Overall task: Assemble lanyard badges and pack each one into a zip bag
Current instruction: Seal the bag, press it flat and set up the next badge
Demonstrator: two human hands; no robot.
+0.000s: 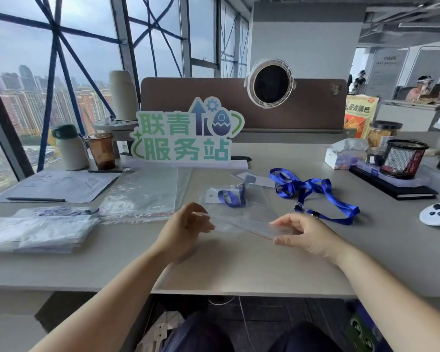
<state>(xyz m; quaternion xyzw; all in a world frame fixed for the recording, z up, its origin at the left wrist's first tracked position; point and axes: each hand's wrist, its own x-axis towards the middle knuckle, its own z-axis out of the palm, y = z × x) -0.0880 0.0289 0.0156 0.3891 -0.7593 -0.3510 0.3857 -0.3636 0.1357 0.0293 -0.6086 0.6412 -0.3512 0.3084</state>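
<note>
Head view: left hand [188, 226] and right hand [302, 233], fingers clamped on zip bag [249, 215], lanyard [233, 197] inside.

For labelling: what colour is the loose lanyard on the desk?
The lanyard is blue; head view.

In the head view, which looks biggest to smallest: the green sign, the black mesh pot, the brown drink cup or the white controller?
1. green sign
2. black mesh pot
3. brown drink cup and white controller: alike; the controller is nearer and cropped by the frame, so unranked.
</note>
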